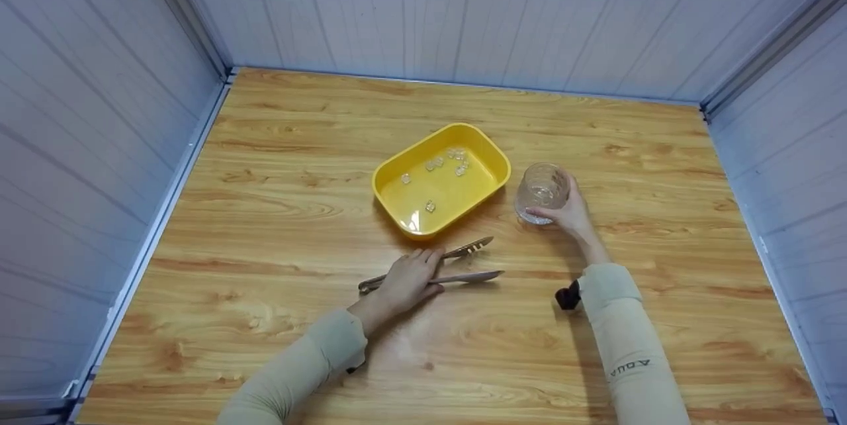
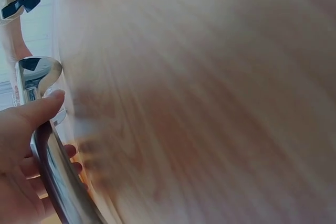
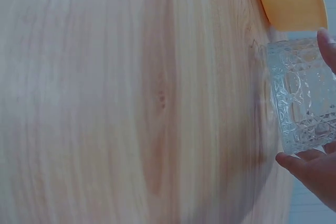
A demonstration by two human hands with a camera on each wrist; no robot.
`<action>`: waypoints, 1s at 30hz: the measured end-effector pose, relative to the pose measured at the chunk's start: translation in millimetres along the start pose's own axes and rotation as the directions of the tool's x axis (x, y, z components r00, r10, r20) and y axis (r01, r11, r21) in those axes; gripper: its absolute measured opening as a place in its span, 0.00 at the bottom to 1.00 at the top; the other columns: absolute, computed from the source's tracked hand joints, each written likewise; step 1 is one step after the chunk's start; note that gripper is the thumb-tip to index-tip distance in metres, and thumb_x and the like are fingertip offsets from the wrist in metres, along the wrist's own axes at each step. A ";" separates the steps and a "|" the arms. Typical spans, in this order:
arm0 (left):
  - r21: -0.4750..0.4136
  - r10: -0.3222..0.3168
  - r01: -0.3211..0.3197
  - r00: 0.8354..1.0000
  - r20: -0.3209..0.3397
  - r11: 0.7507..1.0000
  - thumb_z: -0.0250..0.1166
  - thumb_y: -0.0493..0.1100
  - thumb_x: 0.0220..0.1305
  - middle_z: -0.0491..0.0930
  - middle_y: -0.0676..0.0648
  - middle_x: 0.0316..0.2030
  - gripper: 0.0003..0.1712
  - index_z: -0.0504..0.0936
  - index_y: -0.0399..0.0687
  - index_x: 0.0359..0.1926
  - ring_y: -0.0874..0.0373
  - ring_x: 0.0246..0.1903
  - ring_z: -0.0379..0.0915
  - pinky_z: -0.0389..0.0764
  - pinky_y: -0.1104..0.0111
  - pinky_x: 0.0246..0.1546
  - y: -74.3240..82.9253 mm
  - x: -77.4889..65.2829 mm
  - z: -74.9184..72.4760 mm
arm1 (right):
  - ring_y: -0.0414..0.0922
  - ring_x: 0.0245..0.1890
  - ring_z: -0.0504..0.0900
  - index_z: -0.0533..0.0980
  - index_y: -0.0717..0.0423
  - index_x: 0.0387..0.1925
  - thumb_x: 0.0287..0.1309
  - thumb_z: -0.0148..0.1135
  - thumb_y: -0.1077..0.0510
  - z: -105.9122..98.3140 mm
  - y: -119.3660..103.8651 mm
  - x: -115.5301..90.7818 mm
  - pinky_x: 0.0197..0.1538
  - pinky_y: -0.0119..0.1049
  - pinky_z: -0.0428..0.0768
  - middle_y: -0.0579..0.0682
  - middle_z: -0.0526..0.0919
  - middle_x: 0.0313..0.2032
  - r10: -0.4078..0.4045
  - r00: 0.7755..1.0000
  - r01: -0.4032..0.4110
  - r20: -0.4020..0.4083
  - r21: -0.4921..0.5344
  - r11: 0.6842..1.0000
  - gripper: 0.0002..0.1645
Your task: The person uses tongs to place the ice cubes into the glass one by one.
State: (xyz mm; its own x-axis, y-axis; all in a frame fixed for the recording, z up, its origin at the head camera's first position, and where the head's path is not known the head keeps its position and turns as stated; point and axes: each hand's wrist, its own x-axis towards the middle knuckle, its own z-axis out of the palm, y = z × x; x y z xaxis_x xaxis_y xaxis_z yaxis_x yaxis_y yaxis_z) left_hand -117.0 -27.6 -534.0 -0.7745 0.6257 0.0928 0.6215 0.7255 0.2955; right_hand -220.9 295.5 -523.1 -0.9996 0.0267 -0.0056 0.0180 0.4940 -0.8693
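My left hand [image 1: 407,279] holds a pair of metal tongs [image 1: 470,277] low over the table, their two arms spread and their tips pointing right. In the left wrist view, the thumb lies along one shiny arm of the tongs [image 2: 62,177], with the fingers behind it. My right hand [image 1: 574,216] grips a clear patterned drinking glass [image 1: 542,190] from its right side. The right wrist view shows the glass [image 3: 302,98] between thumb and fingers, its base at the tabletop. Several small clear cubes [image 1: 430,206] lie scattered in a yellow tub [image 1: 456,194], left of the glass.
The wood-grain table [image 1: 278,239] is bounded by pale panels at the back [image 1: 430,14], left [image 1: 92,147] and right [image 1: 794,147]. The tub stands near the middle of the table, beyond the tongs. Dark wrist devices, such as the right one [image 1: 567,295], jut from the sleeves.
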 end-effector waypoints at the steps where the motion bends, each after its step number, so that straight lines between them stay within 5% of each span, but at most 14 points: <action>1: -0.008 0.000 0.000 1.000 -0.004 1.000 0.63 0.53 0.52 0.73 0.42 0.48 0.37 0.64 0.36 0.57 0.50 0.45 0.69 0.71 0.60 0.44 -0.3 -0.2 0.5 | 0.54 0.62 0.53 0.48 0.62 0.64 0.30 0.75 0.56 -0.3 -2.0 -1.0 0.62 0.44 0.51 0.60 0.56 0.62 0.003 1.000 -0.003 0.000 -0.007 1.000 0.61; 8: -0.068 -0.001 -0.001 1.000 -0.027 0.998 0.62 0.54 0.52 0.73 0.42 0.48 0.37 0.64 0.36 0.57 0.49 0.46 0.70 0.71 0.61 0.45 -3.3 -1.6 2.9 | 0.60 0.61 0.54 0.49 0.70 0.61 0.32 0.73 0.66 -0.4 -25.7 -11.8 0.61 0.49 0.50 0.68 0.57 0.59 -0.044 0.999 0.045 -0.017 0.068 0.997 0.56; 17: -0.148 -0.009 0.002 0.999 -0.048 0.989 0.60 0.56 0.53 0.70 0.42 0.52 0.37 0.64 0.38 0.58 0.49 0.50 0.68 0.72 0.60 0.44 -3.0 -6.7 6.6 | 0.54 0.61 0.57 0.51 0.64 0.61 0.31 0.75 0.58 4.7 3.2 -0.8 0.62 0.41 0.53 0.62 0.61 0.59 -0.064 0.997 0.064 -0.040 -0.006 0.998 0.57; 30: -0.175 0.039 -0.061 0.991 -0.128 0.983 0.60 0.54 0.56 0.74 0.46 0.44 0.32 0.66 0.40 0.55 0.54 0.41 0.72 0.75 0.62 0.35 1.3 -13.8 3.3 | 0.52 0.60 0.59 0.54 0.60 0.60 0.27 0.76 0.51 7.6 4.6 -9.1 0.61 0.43 0.54 0.59 0.62 0.59 -0.073 0.996 0.071 -0.046 -0.041 0.997 0.58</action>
State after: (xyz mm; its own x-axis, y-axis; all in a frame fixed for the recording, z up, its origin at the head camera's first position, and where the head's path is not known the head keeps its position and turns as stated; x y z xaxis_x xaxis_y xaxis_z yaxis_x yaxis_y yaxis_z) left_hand -105.1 -34.4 -538.0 -0.7582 0.6119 0.2252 0.6377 0.6243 0.4512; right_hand -211.9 290.9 -530.8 -0.9963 0.0306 0.0804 -0.0520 0.5303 -0.8462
